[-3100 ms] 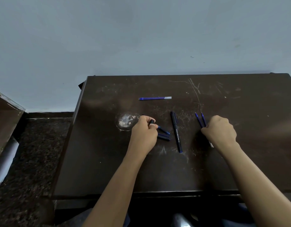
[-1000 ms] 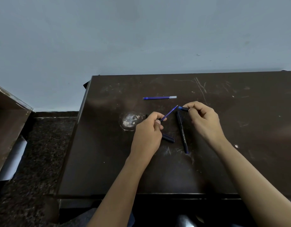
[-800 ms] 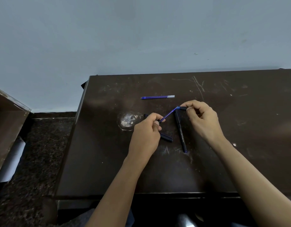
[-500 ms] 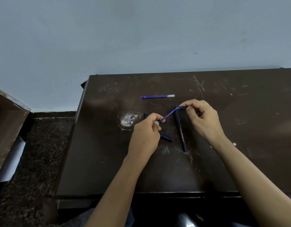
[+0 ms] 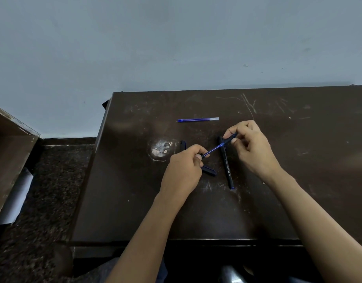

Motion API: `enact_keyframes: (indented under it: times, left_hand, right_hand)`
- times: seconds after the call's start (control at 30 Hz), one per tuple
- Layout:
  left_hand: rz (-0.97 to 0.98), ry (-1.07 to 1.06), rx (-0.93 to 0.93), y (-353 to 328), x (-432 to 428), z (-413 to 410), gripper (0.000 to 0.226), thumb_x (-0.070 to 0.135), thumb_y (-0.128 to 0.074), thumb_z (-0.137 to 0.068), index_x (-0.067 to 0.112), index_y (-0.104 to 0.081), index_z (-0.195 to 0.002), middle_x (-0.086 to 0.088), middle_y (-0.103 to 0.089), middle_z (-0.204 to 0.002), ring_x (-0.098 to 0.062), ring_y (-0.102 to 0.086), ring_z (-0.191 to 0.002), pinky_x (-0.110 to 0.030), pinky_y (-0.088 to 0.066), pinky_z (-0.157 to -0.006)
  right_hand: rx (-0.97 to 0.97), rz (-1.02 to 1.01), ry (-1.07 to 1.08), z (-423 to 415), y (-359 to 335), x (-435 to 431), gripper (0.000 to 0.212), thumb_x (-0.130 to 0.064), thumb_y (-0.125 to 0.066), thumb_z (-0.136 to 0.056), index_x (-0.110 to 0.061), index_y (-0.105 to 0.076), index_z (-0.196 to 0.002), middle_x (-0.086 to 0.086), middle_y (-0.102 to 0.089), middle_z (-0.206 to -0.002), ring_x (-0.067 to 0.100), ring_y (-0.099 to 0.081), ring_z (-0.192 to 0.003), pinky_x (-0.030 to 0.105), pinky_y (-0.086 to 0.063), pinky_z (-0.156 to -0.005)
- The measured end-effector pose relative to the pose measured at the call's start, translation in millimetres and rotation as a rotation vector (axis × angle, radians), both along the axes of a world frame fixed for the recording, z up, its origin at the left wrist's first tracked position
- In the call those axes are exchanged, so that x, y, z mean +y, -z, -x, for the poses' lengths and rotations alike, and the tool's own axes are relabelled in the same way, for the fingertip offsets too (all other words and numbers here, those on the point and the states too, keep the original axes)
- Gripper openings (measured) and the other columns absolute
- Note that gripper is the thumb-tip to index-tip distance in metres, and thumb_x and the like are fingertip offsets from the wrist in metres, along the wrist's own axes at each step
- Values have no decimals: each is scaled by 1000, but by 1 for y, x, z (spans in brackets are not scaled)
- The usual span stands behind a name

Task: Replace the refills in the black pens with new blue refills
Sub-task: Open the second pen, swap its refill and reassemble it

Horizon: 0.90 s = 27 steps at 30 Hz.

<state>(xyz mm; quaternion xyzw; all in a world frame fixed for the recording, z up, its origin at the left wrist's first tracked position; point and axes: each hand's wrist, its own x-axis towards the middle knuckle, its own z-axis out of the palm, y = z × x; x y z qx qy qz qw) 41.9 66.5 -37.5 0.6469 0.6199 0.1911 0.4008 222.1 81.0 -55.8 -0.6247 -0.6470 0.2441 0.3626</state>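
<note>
While the left hand (image 5: 184,166) closes thumb and forefinger around the lower end of a blue refill (image 5: 213,150), it holds that end low over the bench (image 5: 135,201) — seemingly to keep the thin tube steady and angled up toward the other hand. Whether a black pen part sits inside that fist too, I cannot tell; a short black piece (image 5: 183,144) shows just beyond the knuckles, and a black cap or barrel section (image 5: 209,171) lies on the bench touching or just beside the hand's right edge. Farther back, well apart from both hands, a spare blue refill (image 5: 197,119) lies flat, its clear end pointing right.

Between the hands lies a whole black pen (image 5: 227,166), lengthwise and untouched, its far end passing under the raised refill. To the right, the right hand (image 5: 251,148) pinches a dark grip section (image 5: 230,139) at the refill's upper end, fingertips bunched — a hold that reads as threading or seating that piece along the refill. So the refill spans from one hand to the other, slanting up to the right, clear of the bench.
</note>
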Motion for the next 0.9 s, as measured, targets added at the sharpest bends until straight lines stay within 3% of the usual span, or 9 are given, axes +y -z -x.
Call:
enact_keyframes:
  times: [0.17, 0.33, 0.47, 0.57, 0.77, 0.9]
  left_hand:
    - [-3, 11, -38, 2, 0, 0, 29, 14, -40, -99, 28, -64, -104, 0, -67, -91, -5, -45, -55, -8, -35, -48]
    - [27, -15, -109, 4, 2, -2, 26, 15, -41, -99, 25, -63, -108, 2, -68, -89, -4, -51, -62, -8, -40, -54]
    - [88, -40, -147, 5, 3, -6, 23, 21, -43, -99, 19, -59, -116, 6, -70, -95, -4, -59, -77, -16, -45, -70]
    - [128, -45, -173, 5, 3, -5, 27, 21, -42, -100, 15, -63, -117, 11, -68, -95, -4, -61, -82, -20, -49, -77]
    - [23, -21, -129, 5, 0, -2, 20, 21, -49, -97, 21, -67, -107, 8, -69, -92, -11, -66, -81, -12, -47, -63]
    - [-12, -43, -139, 7, -1, -4, 17, 24, -50, -96, 24, -67, -99, 8, -71, -84, 2, -63, -67, -9, -46, -63]
  right_hand:
    - [97, 102, -80, 0, -5, -1, 23, 0, -64, -82, -21, -65, -93, -3, -59, -90, 5, -53, -75, 15, -43, -73]
    - [595, 279, -11, 8, -8, -1, 19, 0, -67, -82, -12, -64, -97, -1, -60, -77, 6, -56, -72, 19, -47, -73]
    - [835, 432, -5, 15, -6, -3, 13, -3, -64, -84, -8, -67, -96, 1, -57, -70, 7, -51, -65, 18, -44, -64]
    - [885, 489, 12, 19, -5, -4, 11, -6, -63, -86, -11, -68, -93, -5, -57, -66, 3, -53, -64, 16, -46, -61]
    - [933, 501, 21, 22, -7, -4, 6, -7, -65, -84, -10, -66, -88, 0, -59, -71, 9, -57, -69, 16, -48, -60]
    - [931, 485, 29, 24, -6, -4, 5, -8, -65, -84, -12, -64, -81, 3, -58, -72, 9, -56, -67, 16, -47, -60]
